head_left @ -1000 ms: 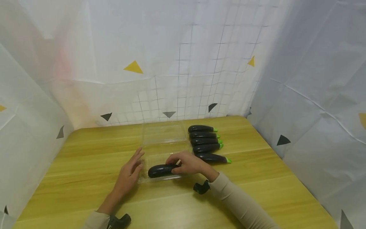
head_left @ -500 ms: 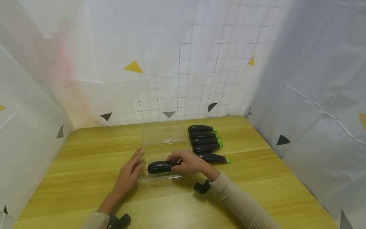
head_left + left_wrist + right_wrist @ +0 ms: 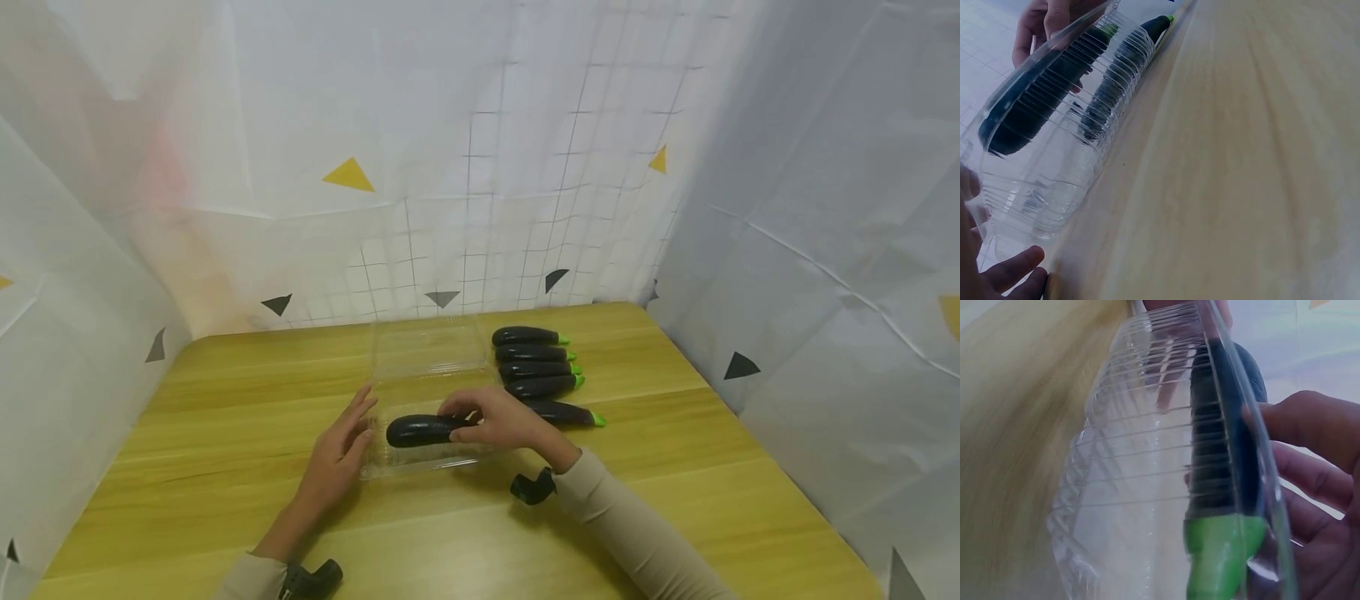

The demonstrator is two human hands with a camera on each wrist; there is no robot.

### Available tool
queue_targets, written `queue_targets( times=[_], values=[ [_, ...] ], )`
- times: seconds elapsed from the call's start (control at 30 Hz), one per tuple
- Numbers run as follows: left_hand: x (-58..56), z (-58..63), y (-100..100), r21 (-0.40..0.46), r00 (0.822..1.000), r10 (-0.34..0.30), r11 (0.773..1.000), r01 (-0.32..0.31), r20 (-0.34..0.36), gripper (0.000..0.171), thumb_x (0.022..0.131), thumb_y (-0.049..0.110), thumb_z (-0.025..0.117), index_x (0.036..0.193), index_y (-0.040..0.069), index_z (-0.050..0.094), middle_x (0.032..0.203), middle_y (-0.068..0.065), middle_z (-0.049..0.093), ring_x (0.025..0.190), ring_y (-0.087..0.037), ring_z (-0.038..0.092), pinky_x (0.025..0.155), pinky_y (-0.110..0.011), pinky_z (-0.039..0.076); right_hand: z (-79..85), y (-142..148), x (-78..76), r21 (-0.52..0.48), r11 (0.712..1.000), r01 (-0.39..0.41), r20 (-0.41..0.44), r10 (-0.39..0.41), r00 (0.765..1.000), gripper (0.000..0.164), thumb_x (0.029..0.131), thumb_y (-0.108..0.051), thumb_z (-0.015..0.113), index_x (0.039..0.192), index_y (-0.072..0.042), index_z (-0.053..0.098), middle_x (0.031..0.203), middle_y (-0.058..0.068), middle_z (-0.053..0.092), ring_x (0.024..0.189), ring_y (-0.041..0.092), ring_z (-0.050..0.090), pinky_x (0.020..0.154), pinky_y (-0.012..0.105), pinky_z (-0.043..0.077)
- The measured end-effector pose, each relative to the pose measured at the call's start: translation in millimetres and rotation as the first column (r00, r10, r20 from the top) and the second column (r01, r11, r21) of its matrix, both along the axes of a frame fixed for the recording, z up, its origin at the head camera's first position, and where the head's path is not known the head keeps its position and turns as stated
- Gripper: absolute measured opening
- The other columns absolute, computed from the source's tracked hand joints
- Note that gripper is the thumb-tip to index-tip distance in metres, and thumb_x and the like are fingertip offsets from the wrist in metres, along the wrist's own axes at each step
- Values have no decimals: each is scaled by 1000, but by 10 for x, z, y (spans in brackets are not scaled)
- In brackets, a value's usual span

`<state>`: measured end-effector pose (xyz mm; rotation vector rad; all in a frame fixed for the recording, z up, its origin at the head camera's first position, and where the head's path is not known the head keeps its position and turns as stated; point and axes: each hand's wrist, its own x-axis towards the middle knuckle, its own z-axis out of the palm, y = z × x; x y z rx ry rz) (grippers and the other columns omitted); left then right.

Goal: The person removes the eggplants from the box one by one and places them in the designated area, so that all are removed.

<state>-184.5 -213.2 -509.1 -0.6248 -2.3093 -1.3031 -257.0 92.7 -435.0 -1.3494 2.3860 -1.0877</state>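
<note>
My right hand (image 3: 502,419) grips a dark eggplant (image 3: 418,431) between thumb and fingers over the base of a clear plastic clamshell box (image 3: 420,466). Through the box's ribbed wall in the right wrist view, the eggplant (image 3: 1219,437) shows near the rim, apart from the floor, its green stem end (image 3: 1219,550) towards the camera. My left hand (image 3: 337,458) rests against the box's left side with fingers fairly straight, holding nothing. The box's lid (image 3: 430,346) lies folded back behind the base. My right fingers partly hide the eggplant's stem end in the head view.
Several more eggplants (image 3: 534,354) lie in a column right of the box, green stems pointing right; the nearest eggplant (image 3: 562,412) is slightly apart. The wooden table (image 3: 262,417) is bounded by white sheet walls (image 3: 420,125) at the back and sides.
My right hand has raised the eggplant and shifted it slightly away from the box's front wall. My left hand has stayed at the box's left side.
</note>
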Motion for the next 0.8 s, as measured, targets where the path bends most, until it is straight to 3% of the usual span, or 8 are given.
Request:
queue_targets(
  times=[0.27,0.3,0.5,0.53,0.8],
  values=[
    [-11,-18,1,3,1000,2,1000,-2,-5,50,104,-1,58,153,3,50,164,-15,38,119,-41,65,98,-10,41,40,18,17,-37,999,-2,7,2,1000,30,96,-12,77,124,-11,70,112,-3,73,102,7,68,86,29,57],
    [16,34,22,7,1000,0,1000,0,-4,50,104,-3,58,152,1,51,163,-17,38,118,-42,65,98,-11,41,46,22,20,-43,999,-1,1,1,1000,30,95,-12,78,124,-10,70,112,-3,73,101,7,68,86,29,57],
    [32,51,35,17,1000,5,1000,-5,11,51,104,-2,57,154,7,50,163,-15,37,119,-41,65,99,-11,41,85,60,35,-58,998,12,-16,-13,1000,29,95,-15,78,123,-12,71,109,-5,73,99,7,69,84,31,58],
    [6,0,17,15,1000,7,1000,-7,9,51,105,-1,57,155,9,50,164,-14,37,119,-40,65,99,-11,41,91,69,36,-60,998,15,-16,-16,1000,29,95,-15,78,123,-12,71,110,-5,73,99,7,69,84,31,58],
    [-6,-15,12,19,1000,7,1000,-7,7,51,105,-2,56,154,9,50,164,-13,37,120,-41,64,101,-12,39,132,152,54,-60,997,55,-29,-57,998,30,94,-16,79,124,-14,72,111,-6,73,101,8,69,84,30,58]
  ],
)
